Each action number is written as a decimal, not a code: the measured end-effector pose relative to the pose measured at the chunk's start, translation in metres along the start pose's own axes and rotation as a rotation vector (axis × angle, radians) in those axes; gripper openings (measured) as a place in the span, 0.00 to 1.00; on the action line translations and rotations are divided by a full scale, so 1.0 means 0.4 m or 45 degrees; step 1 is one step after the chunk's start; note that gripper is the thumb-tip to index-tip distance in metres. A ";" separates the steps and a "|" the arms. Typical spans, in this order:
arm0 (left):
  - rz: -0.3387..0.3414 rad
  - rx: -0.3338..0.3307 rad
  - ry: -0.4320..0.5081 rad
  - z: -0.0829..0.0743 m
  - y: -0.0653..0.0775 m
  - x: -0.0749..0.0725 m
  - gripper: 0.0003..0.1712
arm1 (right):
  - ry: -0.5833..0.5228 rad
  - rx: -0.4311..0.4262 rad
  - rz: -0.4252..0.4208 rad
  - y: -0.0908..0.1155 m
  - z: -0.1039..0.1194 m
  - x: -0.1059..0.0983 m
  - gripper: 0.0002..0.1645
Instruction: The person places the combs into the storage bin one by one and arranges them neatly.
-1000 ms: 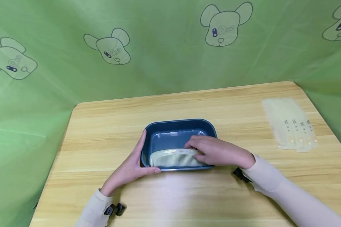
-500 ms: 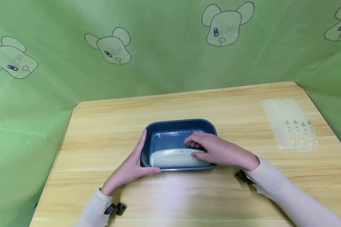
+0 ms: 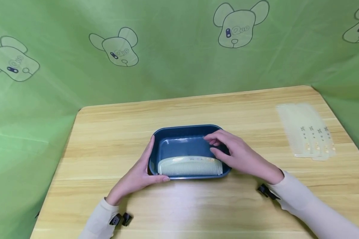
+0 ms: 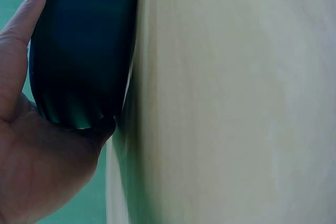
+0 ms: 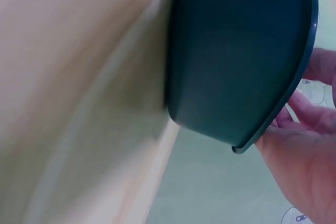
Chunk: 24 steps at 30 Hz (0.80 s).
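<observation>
A pale, cream-coloured comb (image 3: pixel 189 167) lies in the blue tray (image 3: pixel 182 126) along its front wall, teeth toward the front. My left hand (image 3: pixel 136 176) grips the tray's left end, thumb along the front rim and fingers along the left side. In the left wrist view the left hand (image 4: pixel 42 161) wraps the corner of the tray (image 4: pixel 86 51). Over the tray's right end is my right hand (image 3: pixel 237 154), fingers loosely bent and holding nothing, apart from the comb. The right wrist view has the right hand (image 5: pixel 304 145) beside the rim of the tray (image 5: pixel 236 61).
Several pale combs (image 3: pixel 306 132) lie overlapping on the right side of the wooden table (image 3: pixel 122 126). A green cloth (image 3: pixel 173 66) with printed animal heads hangs behind the table and at both sides.
My right hand has let go of the comb and moved up and to the right, away from it. The comb stays in the tray. My left hand keeps its place.
</observation>
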<state>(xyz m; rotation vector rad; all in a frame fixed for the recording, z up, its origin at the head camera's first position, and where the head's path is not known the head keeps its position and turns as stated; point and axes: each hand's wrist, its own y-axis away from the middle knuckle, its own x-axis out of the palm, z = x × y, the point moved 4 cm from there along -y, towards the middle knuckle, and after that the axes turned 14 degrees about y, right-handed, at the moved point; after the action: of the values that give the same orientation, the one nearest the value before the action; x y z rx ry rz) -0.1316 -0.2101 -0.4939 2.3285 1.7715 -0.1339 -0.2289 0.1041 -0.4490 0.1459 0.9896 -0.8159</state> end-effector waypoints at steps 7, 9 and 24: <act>0.007 0.001 -0.001 0.000 -0.002 -0.001 0.81 | -0.016 0.051 -0.144 0.027 -0.019 -0.027 0.24; 0.007 -0.003 0.001 -0.001 -0.001 -0.001 0.81 | -0.013 0.070 -0.176 0.034 -0.027 -0.033 0.24; 0.002 -0.021 -0.003 -0.001 0.003 -0.001 0.81 | 0.102 0.242 -0.301 0.102 -0.085 -0.088 0.20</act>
<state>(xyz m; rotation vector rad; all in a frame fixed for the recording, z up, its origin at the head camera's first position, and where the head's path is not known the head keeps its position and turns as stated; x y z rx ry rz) -0.1306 -0.2105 -0.4933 2.3171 1.7630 -0.1213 -0.2348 0.1675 -0.4502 0.2294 1.0154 -1.1287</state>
